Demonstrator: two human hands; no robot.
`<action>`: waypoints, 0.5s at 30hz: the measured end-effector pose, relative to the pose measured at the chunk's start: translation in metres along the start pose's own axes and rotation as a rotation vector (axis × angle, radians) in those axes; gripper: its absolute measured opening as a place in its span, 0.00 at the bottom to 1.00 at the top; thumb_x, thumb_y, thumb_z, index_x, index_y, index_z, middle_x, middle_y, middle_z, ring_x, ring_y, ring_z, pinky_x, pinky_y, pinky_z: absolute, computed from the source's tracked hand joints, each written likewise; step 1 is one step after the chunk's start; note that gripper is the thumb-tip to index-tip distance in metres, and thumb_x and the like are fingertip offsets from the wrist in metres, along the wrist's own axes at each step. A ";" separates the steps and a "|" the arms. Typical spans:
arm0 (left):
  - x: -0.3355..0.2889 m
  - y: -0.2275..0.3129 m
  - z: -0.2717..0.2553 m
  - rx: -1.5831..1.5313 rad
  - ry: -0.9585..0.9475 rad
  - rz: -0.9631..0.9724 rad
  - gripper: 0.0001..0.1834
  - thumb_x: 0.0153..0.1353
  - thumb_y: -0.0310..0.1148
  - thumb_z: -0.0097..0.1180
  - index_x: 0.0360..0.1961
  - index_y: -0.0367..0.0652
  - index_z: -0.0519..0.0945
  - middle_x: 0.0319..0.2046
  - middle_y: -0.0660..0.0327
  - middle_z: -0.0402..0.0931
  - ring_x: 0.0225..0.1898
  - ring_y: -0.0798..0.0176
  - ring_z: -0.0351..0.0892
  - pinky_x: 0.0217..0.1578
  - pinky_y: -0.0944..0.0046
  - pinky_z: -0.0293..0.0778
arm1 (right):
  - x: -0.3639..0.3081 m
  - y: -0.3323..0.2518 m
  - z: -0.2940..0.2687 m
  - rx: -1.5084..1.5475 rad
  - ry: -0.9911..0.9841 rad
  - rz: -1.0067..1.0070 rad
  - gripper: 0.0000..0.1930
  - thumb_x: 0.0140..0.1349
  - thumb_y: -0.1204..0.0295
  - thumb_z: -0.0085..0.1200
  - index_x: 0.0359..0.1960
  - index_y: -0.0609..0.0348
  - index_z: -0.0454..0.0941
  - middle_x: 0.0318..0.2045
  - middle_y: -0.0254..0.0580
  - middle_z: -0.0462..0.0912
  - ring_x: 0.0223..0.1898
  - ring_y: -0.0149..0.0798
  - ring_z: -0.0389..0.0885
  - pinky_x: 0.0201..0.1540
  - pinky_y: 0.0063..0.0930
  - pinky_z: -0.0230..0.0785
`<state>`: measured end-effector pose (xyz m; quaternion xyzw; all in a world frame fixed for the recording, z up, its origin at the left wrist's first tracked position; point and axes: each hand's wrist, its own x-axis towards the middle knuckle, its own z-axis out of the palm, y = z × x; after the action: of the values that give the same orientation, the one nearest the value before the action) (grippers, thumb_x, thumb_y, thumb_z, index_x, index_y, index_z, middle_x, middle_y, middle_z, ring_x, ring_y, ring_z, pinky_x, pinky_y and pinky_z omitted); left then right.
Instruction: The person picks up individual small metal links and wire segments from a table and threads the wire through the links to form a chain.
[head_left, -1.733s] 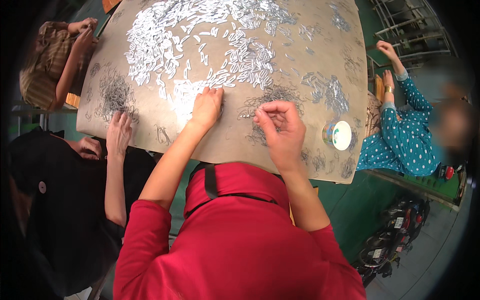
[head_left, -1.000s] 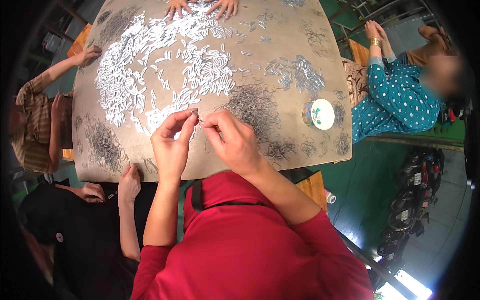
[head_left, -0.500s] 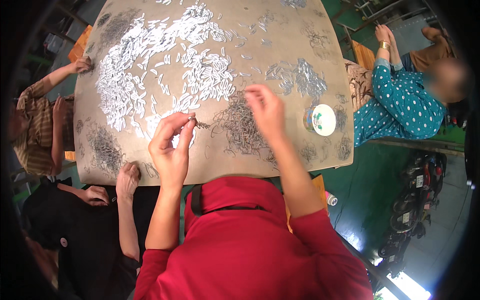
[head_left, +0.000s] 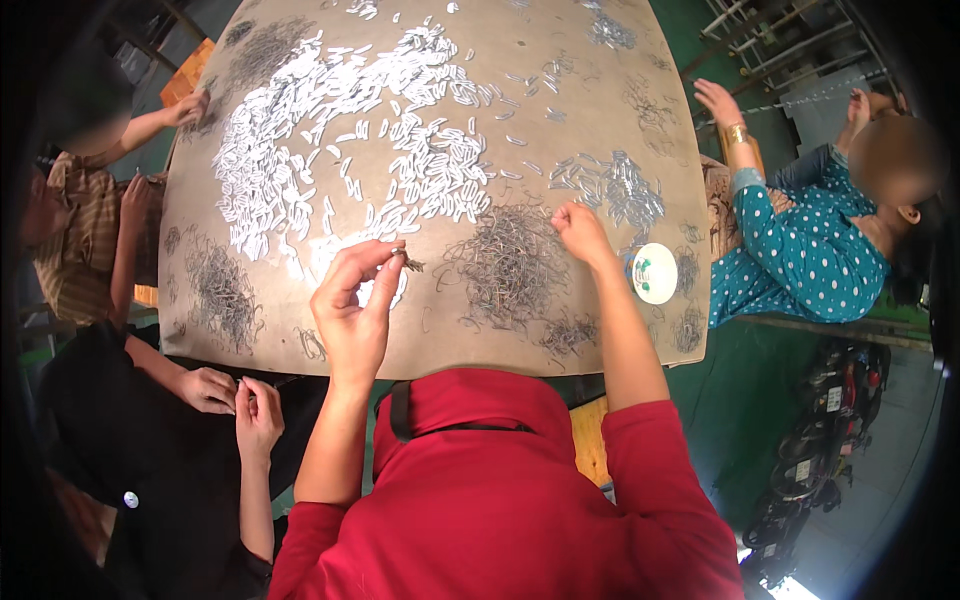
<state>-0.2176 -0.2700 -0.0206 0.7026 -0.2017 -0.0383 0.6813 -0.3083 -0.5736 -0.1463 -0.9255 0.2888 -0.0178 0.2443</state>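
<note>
My left hand [head_left: 352, 308] is raised over the near side of the table, thumb and forefinger pinching a small bunch of dark bent wire pieces [head_left: 414, 263]. To its right lies a tangled pile of the same thin, hook-like wires [head_left: 505, 270]. At the pile's upper right edge is my right hand [head_left: 585, 235], its fingers curled closed; whether anything is in them cannot be made out. Beyond my left hand spread many slim, white, elongated pieces [head_left: 255, 190].
A round tub with a pale lid [head_left: 655, 273] stands right of my right hand. Shiny grey pieces [head_left: 622, 195] lie behind it on the brown tabletop [head_left: 430, 335]. Smaller wire heaps [head_left: 220, 300] sit along the edges. Other people sit at the left and right sides.
My right hand has moved right, from over the wire pile to its edge, and its fingers have closed. My left hand keeps its pinch. The view has shifted slightly.
</note>
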 end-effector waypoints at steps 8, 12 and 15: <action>-0.004 0.006 -0.003 -0.062 -0.051 -0.072 0.07 0.55 0.18 0.53 0.36 0.32 0.78 0.33 0.59 0.76 0.35 0.70 0.75 0.38 0.72 0.69 | -0.043 -0.089 -0.039 1.059 -0.184 0.094 0.05 0.59 0.75 0.50 0.35 0.62 0.70 0.24 0.34 0.74 0.24 0.24 0.71 0.24 0.16 0.65; -0.005 0.006 -0.006 -0.063 -0.022 -0.026 0.06 0.53 0.22 0.56 0.34 0.37 0.81 0.30 0.60 0.79 0.30 0.72 0.75 0.31 0.74 0.70 | -0.084 -0.180 -0.063 1.202 -0.154 -0.020 0.05 0.58 0.79 0.50 0.35 0.64 0.69 0.27 0.36 0.74 0.27 0.25 0.74 0.23 0.15 0.69; -0.005 0.009 -0.009 -0.077 -0.088 -0.046 0.09 0.56 0.21 0.54 0.39 0.33 0.78 0.33 0.58 0.76 0.35 0.69 0.76 0.38 0.72 0.70 | -0.102 -0.216 -0.065 1.327 -0.099 -0.119 0.06 0.57 0.81 0.50 0.35 0.65 0.67 0.31 0.38 0.73 0.31 0.26 0.75 0.27 0.17 0.73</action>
<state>-0.2218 -0.2600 -0.0124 0.6781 -0.2134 -0.0925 0.6972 -0.2910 -0.3934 0.0219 -0.5930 0.1533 -0.1628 0.7735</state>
